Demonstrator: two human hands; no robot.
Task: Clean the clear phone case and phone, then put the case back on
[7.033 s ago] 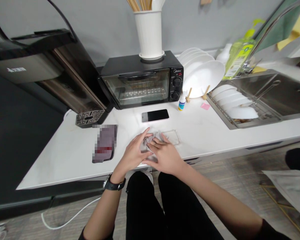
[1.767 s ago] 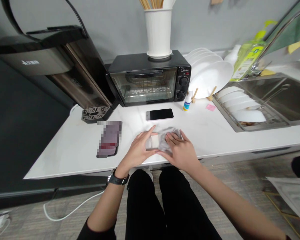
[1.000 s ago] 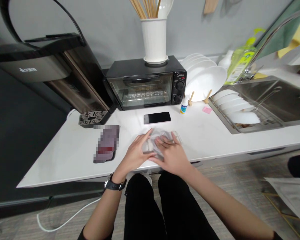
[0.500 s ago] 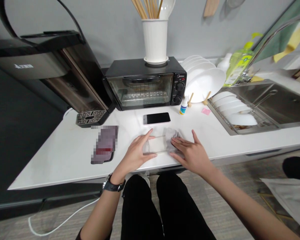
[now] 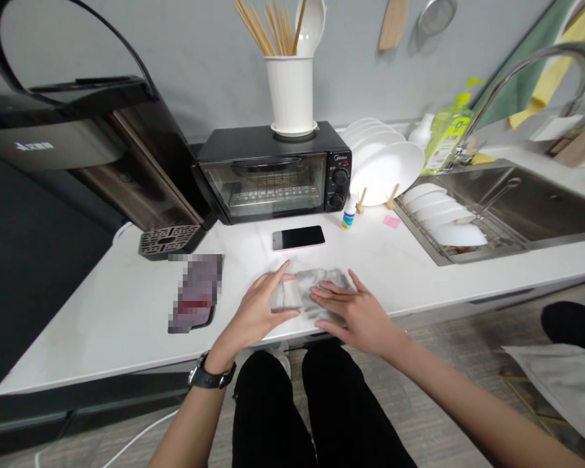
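Observation:
A pale, flat rectangular object [image 5: 292,294] with a see-through end lies near the counter's front edge. My left hand [image 5: 260,305] grips its left end, the thumb along the near edge and a finger along the far edge. Over its middle and right part is a crumpled grey cloth [image 5: 308,281]. My right hand [image 5: 348,309] presses this cloth down with outstretched fingers, the thumb toward the front edge. The cloth and hand hide much of the object, so its exact kind cannot be made out. Behind it rests a dark-screened phone [image 5: 298,238].
A blurred-out purplish item [image 5: 197,292] lies left on the counter [image 5: 102,325]. Behind stand a drinks machine [image 5: 170,237], a toaster oven [image 5: 273,188], a small bottle [image 5: 349,213] and racked plates [image 5: 390,172]. A sink [image 5: 556,201] with dishes is at right.
The grey cloth and my right hand have slid left across the pale object and cover more of it. My left hand keeps its grip. The whole view has shifted slightly.

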